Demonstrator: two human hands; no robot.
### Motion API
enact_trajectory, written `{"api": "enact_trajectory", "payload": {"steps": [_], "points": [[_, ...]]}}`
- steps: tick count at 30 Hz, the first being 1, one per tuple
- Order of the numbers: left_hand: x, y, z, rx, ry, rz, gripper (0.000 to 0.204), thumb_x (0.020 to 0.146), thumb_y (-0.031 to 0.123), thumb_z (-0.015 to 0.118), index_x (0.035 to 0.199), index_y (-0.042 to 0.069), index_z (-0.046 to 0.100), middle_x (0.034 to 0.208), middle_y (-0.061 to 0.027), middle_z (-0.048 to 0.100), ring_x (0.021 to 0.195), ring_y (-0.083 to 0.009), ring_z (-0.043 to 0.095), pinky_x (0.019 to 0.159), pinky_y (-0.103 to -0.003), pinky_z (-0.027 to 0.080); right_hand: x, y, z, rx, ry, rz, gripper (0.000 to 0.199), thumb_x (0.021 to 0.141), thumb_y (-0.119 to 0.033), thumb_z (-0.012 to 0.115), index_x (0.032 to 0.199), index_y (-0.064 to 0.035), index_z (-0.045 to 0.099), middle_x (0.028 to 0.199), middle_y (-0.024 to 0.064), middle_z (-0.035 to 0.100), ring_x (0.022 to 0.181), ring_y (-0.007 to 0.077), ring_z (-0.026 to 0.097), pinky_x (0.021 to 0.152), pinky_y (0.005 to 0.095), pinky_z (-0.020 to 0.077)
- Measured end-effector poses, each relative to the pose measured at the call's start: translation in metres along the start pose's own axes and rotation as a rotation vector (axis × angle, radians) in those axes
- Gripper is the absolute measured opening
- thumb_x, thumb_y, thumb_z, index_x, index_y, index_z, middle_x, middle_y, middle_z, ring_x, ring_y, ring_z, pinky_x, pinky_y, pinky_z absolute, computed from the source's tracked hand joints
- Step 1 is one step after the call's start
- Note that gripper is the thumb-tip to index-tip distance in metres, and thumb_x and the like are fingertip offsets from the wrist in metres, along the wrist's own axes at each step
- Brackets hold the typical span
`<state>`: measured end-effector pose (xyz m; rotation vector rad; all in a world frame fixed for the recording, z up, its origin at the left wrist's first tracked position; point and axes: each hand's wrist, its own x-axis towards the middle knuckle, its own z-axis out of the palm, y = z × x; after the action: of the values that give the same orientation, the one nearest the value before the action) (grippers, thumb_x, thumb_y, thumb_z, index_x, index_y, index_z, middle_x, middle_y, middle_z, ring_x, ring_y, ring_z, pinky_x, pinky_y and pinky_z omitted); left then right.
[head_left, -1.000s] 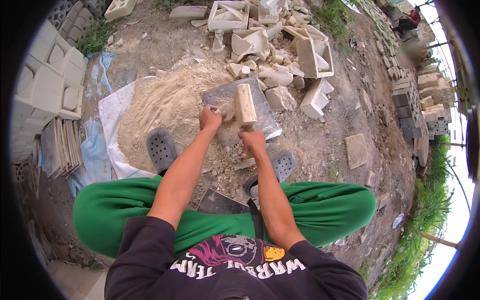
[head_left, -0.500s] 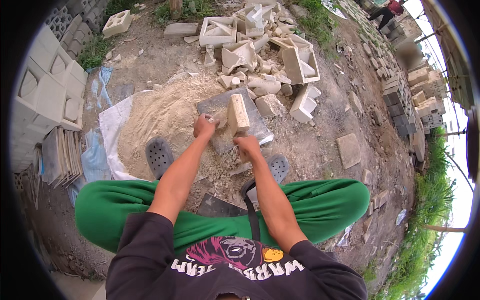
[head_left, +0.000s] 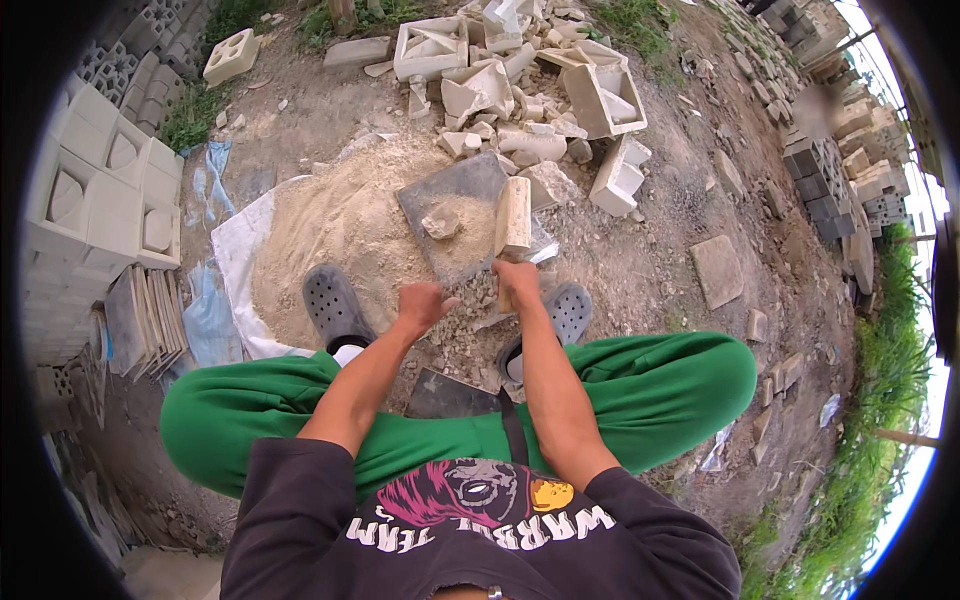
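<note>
My right hand (head_left: 517, 280) is wrapped round the handle of a wooden mallet (head_left: 514, 216). The mallet's blocky, dust-covered head stands over the right edge of a dark grey slab (head_left: 424, 197). On the slab, amid pale powder, lies a broken stone chunk (head_left: 441, 223), with neither hand touching it. Below the slab's near edge is my left hand (head_left: 424, 306), holding nothing; its fingers are loosely bent and the thumb is held apart.
A heap of sandy powder (head_left: 345, 215) covers a white sheet (head_left: 236, 250) left of the slab. Broken blocks (head_left: 535, 145) are piled beyond it. Pale moulded blocks (head_left: 105, 190) stand stacked at left, beside thin boards (head_left: 150, 320). My grey clogs (head_left: 335, 305) flank the work.
My left hand has let go of the stone chunk and drawn back toward me. The chunk now rests on the slab. In the picture, the mallet has shifted right, still gripped.
</note>
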<state>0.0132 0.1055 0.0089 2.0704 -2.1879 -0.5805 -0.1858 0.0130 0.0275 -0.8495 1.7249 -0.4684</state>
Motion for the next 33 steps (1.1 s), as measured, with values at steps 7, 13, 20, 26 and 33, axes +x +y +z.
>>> {"api": "enact_trajectory", "payload": {"steps": [7, 13, 20, 26, 33], "points": [[0.013, 0.01, 0.008, 0.001, -0.132, -0.162, 0.039, 0.08, 0.042, 0.071, 0.083, 0.003, 0.077, 0.078, -0.0212, 0.072, 0.077, -0.0376, 0.073, 0.072, -0.049, 0.057, 0.004, 0.003, -0.002, 0.021, 0.066, -0.031, 0.029, 0.073, -0.017, 0.076, 0.084, 0.0082, 0.068, 0.071, 0.0132, 0.068, 0.053, 0.022, 0.066, 0.048, 0.0353, 0.0548], [0.052, 0.028, -0.026, -0.173, -0.515, -0.07, 0.033, 0.081, 0.036, 0.068, 0.085, 0.005, 0.078, 0.084, -0.018, 0.074, 0.08, -0.0356, 0.073, 0.074, -0.045, 0.057, 0.009, 0.01, -0.003, 0.024, 0.053, -0.018, 0.031, 0.074, -0.017, 0.076, 0.088, 0.0094, 0.069, 0.072, 0.0126, 0.068, 0.053, 0.0218, 0.066, 0.048, 0.0348, 0.0547], [0.096, 0.032, -0.058, -0.392, 0.033, -0.271, 0.042, 0.085, 0.042, 0.067, 0.109, 0.008, 0.075, 0.101, -0.0155, 0.075, 0.093, -0.0339, 0.072, 0.086, -0.044, 0.055, 0.012, 0.014, -0.005, 0.064, 0.049, -0.057, 0.027, 0.073, -0.016, 0.075, 0.082, 0.0083, 0.069, 0.071, 0.0116, 0.067, 0.052, 0.0205, 0.063, 0.046, 0.0344, 0.0534], [0.079, 0.002, -0.058, -0.183, 0.315, -0.168, 0.042, 0.089, 0.024, 0.063, 0.129, 0.011, 0.064, 0.139, -0.014, 0.06, 0.124, -0.0324, 0.059, 0.097, -0.045, 0.052, 0.0, 0.002, -0.002, 0.035, 0.053, -0.038, 0.046, 0.072, -0.027, 0.076, 0.097, 0.011, 0.07, 0.084, 0.0205, 0.073, 0.07, 0.0278, 0.074, 0.062, 0.0387, 0.0582], [0.067, -0.018, -0.022, -0.139, 0.256, -0.074, 0.048, 0.089, 0.022, 0.065, 0.135, 0.013, 0.06, 0.149, -0.0149, 0.051, 0.131, -0.0339, 0.054, 0.101, -0.045, 0.05, -0.02, -0.065, -0.007, -0.036, 0.084, -0.372, 0.025, 0.075, -0.018, 0.075, 0.085, 0.0033, 0.069, 0.063, 0.01, 0.067, 0.052, 0.0187, 0.065, 0.051, 0.0346, 0.0523]]}}
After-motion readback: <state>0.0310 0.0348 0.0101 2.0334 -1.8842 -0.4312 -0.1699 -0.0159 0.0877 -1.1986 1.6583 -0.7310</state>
